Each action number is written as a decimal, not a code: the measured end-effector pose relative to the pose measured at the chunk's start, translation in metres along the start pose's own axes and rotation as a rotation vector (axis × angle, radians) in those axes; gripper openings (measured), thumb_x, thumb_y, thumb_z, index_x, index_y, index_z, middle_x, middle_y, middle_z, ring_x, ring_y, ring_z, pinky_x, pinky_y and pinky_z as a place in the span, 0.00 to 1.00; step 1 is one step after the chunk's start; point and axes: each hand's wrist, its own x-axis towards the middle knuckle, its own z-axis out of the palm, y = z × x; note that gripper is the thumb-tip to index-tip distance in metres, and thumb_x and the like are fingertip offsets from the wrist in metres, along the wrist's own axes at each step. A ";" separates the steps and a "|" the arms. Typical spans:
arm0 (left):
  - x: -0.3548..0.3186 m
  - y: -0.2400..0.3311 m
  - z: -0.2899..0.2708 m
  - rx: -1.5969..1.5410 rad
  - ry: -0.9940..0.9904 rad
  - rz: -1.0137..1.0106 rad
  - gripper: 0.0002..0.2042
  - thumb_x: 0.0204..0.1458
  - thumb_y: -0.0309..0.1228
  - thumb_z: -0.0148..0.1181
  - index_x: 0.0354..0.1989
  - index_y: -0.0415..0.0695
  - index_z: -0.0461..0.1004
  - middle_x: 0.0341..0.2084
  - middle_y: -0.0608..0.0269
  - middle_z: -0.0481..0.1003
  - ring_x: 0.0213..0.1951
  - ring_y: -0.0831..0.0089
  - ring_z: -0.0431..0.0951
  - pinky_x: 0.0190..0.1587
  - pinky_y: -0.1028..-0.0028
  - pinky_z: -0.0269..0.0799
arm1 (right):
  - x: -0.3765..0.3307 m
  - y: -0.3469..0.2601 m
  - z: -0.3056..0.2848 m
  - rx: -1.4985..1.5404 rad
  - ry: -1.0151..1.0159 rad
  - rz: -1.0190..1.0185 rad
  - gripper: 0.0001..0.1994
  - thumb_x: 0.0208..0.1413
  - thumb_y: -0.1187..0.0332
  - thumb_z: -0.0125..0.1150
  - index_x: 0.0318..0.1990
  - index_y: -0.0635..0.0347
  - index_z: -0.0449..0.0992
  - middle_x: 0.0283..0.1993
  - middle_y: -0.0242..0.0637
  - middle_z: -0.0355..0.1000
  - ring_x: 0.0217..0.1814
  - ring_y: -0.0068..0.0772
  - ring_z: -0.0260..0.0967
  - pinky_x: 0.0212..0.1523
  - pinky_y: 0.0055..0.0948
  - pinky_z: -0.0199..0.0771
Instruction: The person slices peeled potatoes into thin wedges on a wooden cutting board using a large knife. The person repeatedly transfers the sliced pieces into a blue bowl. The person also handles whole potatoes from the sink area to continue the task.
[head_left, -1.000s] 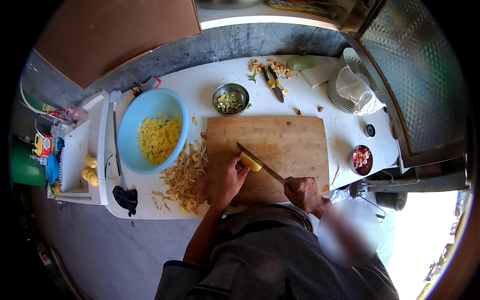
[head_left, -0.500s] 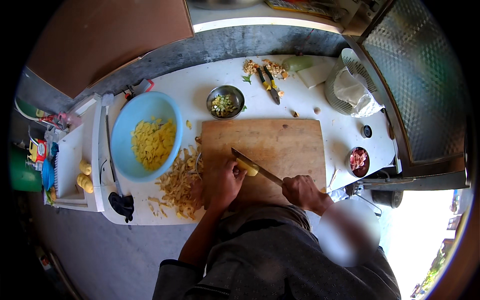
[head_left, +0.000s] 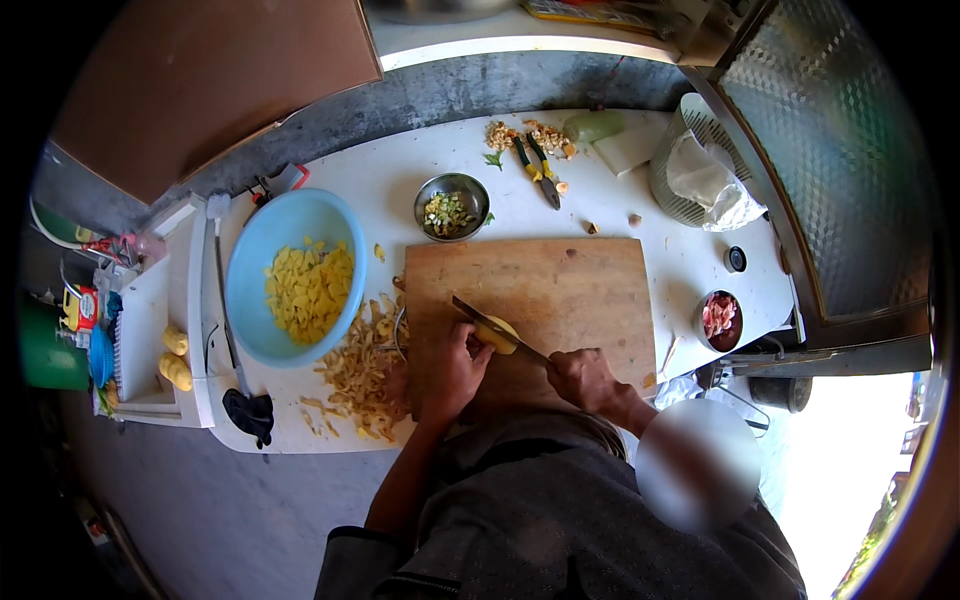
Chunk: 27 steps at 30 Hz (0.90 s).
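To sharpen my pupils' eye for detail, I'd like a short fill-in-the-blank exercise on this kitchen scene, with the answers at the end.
1. The right hand grips a kitchen ____.
2. The left hand holds a pale yellow potato over a wooden cutting ____.
3. The large bowl of yellow pieces is light ____.
4. The tool with yellow-and-black handles is a pair of ____.

Missing words: knife; board; blue; pliers.
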 end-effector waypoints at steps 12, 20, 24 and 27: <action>0.001 0.032 -0.029 0.305 0.263 0.205 0.21 0.52 0.21 0.74 0.52 0.38 0.73 0.48 0.48 0.75 0.50 0.49 0.79 0.53 0.57 0.77 | -0.004 -0.006 -0.009 -0.032 0.018 -0.007 0.09 0.62 0.69 0.62 0.28 0.58 0.73 0.23 0.48 0.76 0.25 0.54 0.78 0.26 0.48 0.79; 0.056 0.089 -0.068 0.451 -0.334 0.621 0.19 0.45 0.24 0.76 0.48 0.42 0.81 0.48 0.58 0.80 0.57 0.53 0.75 0.66 0.52 0.67 | -0.003 0.000 -0.006 -0.183 -0.043 -0.085 0.09 0.63 0.65 0.62 0.30 0.54 0.75 0.26 0.42 0.79 0.26 0.44 0.81 0.27 0.43 0.79; 0.072 0.072 -0.052 0.640 -0.697 0.432 0.17 0.48 0.29 0.74 0.49 0.45 0.84 0.46 0.57 0.83 0.58 0.54 0.79 0.70 0.49 0.63 | 0.000 -0.001 -0.012 -0.183 -0.039 -0.079 0.08 0.63 0.66 0.62 0.31 0.55 0.76 0.27 0.43 0.79 0.29 0.45 0.82 0.31 0.44 0.81; 0.079 0.066 -0.044 0.726 -0.754 0.351 0.18 0.48 0.31 0.75 0.49 0.46 0.85 0.46 0.56 0.84 0.57 0.51 0.80 0.71 0.50 0.63 | 0.002 -0.001 -0.014 -0.153 -0.061 -0.062 0.07 0.63 0.67 0.61 0.33 0.56 0.77 0.28 0.44 0.80 0.31 0.49 0.82 0.33 0.45 0.81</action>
